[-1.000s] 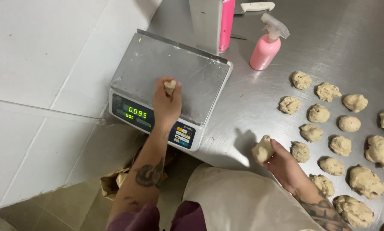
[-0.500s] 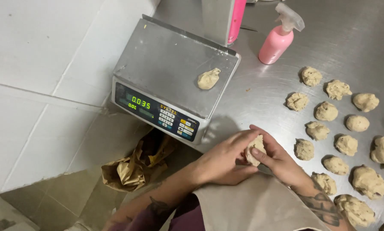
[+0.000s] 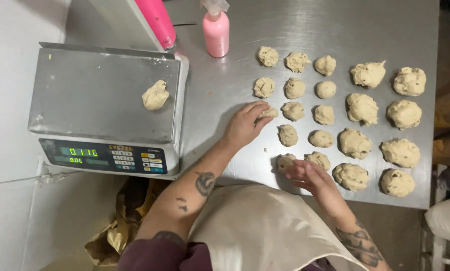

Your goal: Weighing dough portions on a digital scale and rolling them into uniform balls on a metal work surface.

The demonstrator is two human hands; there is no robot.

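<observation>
under my left hand (image 3: 246, 123) a small dough ball (image 3: 268, 113) is half covered, so i see only its far edge; the fingers curl over it, pressing it onto the steel table (image 3: 295, 30). my right hand (image 3: 311, 176) lies close to me with its fingers loosely bent, their tips touching another dough ball (image 3: 285, 162) at the table's near edge; whether it actually grips the ball i cannot tell, since the fingers hide the contact. my apron (image 3: 255, 228) covers the table edge below both hands, and the top of the view cuts off a pink spray bottle (image 3: 216, 31) and a pink and grey upright object (image 3: 154, 20) beyond the left hand.

the dough is pale beige, lumpy and rough, flecked with dark bits. small balls (image 3: 295, 88) sit in loose rows just beyond both hands; larger, more ragged mounds (image 3: 405, 114) lie further out past the right hand. one more lump (image 3: 155, 95) rests on the brushed metal platter of a scale (image 3: 99, 95), well to the outside of my left hand, its green display lit.

the table is scuffed stainless steel with soft reflections. beyond the scale is white wall or floor tile (image 3: 14, 100), and crumpled brown paper (image 3: 119, 226) lies beside my left forearm, under the scale
</observation>
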